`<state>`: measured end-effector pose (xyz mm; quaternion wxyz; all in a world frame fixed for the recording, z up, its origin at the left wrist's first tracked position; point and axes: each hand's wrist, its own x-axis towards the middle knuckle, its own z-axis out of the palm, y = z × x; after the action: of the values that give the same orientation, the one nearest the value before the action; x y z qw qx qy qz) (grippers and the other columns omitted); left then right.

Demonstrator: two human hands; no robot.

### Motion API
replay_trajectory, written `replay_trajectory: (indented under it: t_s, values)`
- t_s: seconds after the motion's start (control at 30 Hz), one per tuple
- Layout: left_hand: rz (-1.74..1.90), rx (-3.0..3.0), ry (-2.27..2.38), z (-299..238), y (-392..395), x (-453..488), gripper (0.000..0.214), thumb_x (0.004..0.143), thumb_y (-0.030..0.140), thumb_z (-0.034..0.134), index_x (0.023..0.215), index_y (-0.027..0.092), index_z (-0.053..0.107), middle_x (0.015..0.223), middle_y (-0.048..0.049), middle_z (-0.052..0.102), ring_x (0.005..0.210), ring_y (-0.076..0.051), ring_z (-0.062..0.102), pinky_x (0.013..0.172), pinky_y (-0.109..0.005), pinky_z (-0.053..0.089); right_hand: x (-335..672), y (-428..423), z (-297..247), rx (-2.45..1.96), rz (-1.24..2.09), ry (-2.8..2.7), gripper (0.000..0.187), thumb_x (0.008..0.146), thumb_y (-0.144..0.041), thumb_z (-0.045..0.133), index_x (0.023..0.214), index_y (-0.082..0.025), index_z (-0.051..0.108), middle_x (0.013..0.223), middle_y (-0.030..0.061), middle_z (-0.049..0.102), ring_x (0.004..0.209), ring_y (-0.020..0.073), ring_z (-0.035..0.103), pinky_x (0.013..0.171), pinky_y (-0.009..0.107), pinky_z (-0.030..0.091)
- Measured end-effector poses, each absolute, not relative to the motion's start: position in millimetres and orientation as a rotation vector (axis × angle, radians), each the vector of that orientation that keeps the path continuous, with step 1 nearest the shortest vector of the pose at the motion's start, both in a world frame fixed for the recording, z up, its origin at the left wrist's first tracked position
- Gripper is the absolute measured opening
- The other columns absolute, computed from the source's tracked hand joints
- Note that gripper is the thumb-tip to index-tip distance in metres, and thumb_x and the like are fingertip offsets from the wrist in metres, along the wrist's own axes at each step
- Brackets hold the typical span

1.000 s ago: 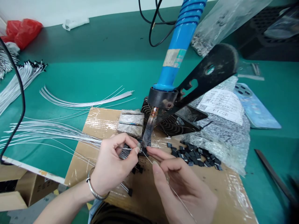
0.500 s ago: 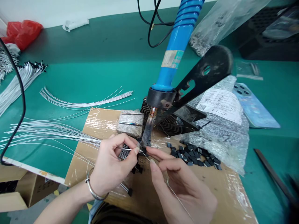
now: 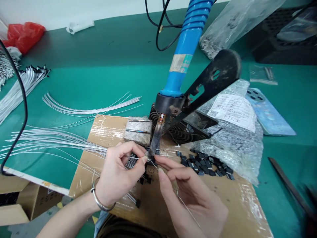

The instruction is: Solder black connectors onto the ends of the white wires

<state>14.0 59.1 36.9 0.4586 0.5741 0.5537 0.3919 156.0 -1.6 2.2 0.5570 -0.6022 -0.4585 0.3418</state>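
A blue-handled soldering iron point(image 3: 182, 49) is held tip-down in a black metal stand arm point(image 3: 213, 82). Just below its tip point(image 3: 155, 142), my left hand point(image 3: 123, 175) pinches the end of a white wire between thumb and forefinger; the joint itself is mostly hidden by the fingertips. My right hand point(image 3: 193, 195) is closed on a thin strand of solder wire point(image 3: 189, 211), which runs through the fingers up to the tip. More white wires point(image 3: 84, 145) fan out left from behind my left hand, some with black ends beneath it.
Small black connector pieces point(image 3: 208, 164) lie piled on the cardboard point(image 3: 237, 205). A tip-cleaning pad point(image 3: 138, 131) sits left of the iron. Bubble wrap point(image 3: 247, 155), a phone point(image 3: 271, 112) and a dark metal strip point(image 3: 287, 181) are at right. Another wire bundle point(image 3: 91, 110) lies behind.
The stand arm and iron handle have shifted slightly left. My right hand has edged a little left with the solder wire; my left hand stays nearly still.
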Motion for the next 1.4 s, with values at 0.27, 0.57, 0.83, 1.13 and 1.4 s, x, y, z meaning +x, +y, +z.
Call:
replay_trajectory:
  t_s: [0.27, 0.57, 0.83, 1.13, 1.4]
  values:
    - [0.946, 1.436, 1.377, 35.7, 60.5, 13.4, 0.013, 0.082, 0.013, 0.068, 0.07, 0.019, 0.068, 0.075, -0.0042, 0.077, 0.067, -0.016, 0.061, 0.058, -0.027, 0.042, 156.9, -2.9, 2.1, -1.433, 0.791, -1.109, 0.022, 0.095, -0.024, 0.075, 0.075, -0.024, 0.066, 0.109, 0.0077, 0.086, 0.092, 0.0202, 0.084, 0.079, 0.025, 0.064]
    - [0.924, 1.43, 1.399, 37.2, 58.4, 12.7, 0.013, 0.082, 0.015, 0.067, 0.07, 0.019, 0.067, 0.076, -0.0051, 0.077, 0.067, -0.017, 0.061, 0.06, -0.028, 0.045, 158.4, -4.6, 3.4, -1.469, 0.793, -1.148, 0.024, 0.096, -0.024, 0.073, 0.074, -0.024, 0.063, 0.112, 0.0072, 0.086, 0.09, 0.0196, 0.084, 0.074, 0.023, 0.064]
    - [0.946, 1.401, 1.382, 35.9, 59.7, 14.2, 0.013, 0.079, 0.012, 0.068, 0.068, 0.019, 0.067, 0.074, -0.0047, 0.077, 0.07, -0.018, 0.067, 0.063, -0.027, 0.048, 156.7, -2.5, 3.3, -1.446, 0.827, -1.098, 0.024, 0.097, -0.023, 0.072, 0.074, -0.023, 0.064, 0.109, 0.0083, 0.086, 0.09, 0.0188, 0.084, 0.085, 0.025, 0.064]
    - [0.915, 1.463, 1.397, 34.0, 55.6, 14.1, 0.015, 0.083, 0.014, 0.065, 0.07, 0.02, 0.065, 0.076, -0.0035, 0.078, 0.07, -0.018, 0.068, 0.068, -0.031, 0.048, 155.5, -3.5, -0.2, -1.46, 0.742, -1.16, 0.02, 0.093, -0.023, 0.076, 0.076, -0.024, 0.066, 0.109, 0.009, 0.086, 0.087, 0.0202, 0.084, 0.077, 0.025, 0.065]
    - [0.905, 1.505, 1.425, 34.3, 53.9, 14.0, 0.016, 0.084, 0.013, 0.064, 0.07, 0.021, 0.063, 0.075, -0.0011, 0.077, 0.067, -0.017, 0.067, 0.063, -0.031, 0.042, 153.1, -3.7, 0.1, -1.438, 0.653, -1.202, 0.018, 0.089, -0.015, 0.077, 0.079, -0.025, 0.066, 0.106, 0.0073, 0.087, 0.088, 0.0186, 0.084, 0.081, 0.023, 0.065]
